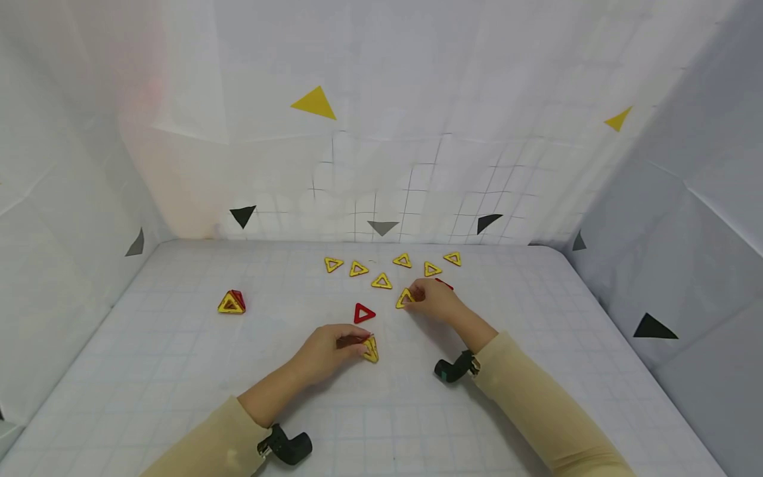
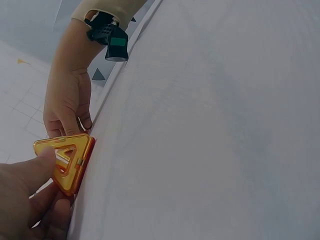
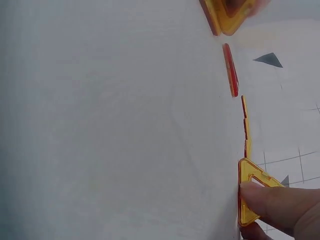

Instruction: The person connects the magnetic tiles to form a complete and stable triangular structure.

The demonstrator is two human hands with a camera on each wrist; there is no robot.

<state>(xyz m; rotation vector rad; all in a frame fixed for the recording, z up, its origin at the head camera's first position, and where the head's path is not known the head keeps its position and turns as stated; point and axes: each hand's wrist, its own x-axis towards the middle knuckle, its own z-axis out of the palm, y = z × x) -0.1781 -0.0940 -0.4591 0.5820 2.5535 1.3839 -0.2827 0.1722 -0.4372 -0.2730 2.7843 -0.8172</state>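
My left hand (image 1: pixel 324 354) pinches a yellow triangular tile (image 1: pixel 371 349) between thumb and fingers, just above the table. In the left wrist view this tile (image 2: pixel 70 160) shows red along its edge and seems joined to another piece behind it. My right hand (image 1: pixel 435 300) holds a second yellow triangular tile (image 1: pixel 405 299) by its side, the thumb pressed on its face in the right wrist view (image 3: pixel 248 200). Between the hands, a red triangular tile (image 1: pixel 364 313) lies flat. Beyond the right hand, part of another red tile (image 1: pixel 444 283) shows, the rest hidden.
Several yellow triangular tiles (image 1: pixel 382 281) lie scattered toward the back of the table (image 1: pixel 149 371). At the left stands a small pyramid of yellow and red tiles (image 1: pixel 231 303). White sheets with black and yellow triangle marks wall off the back and sides.
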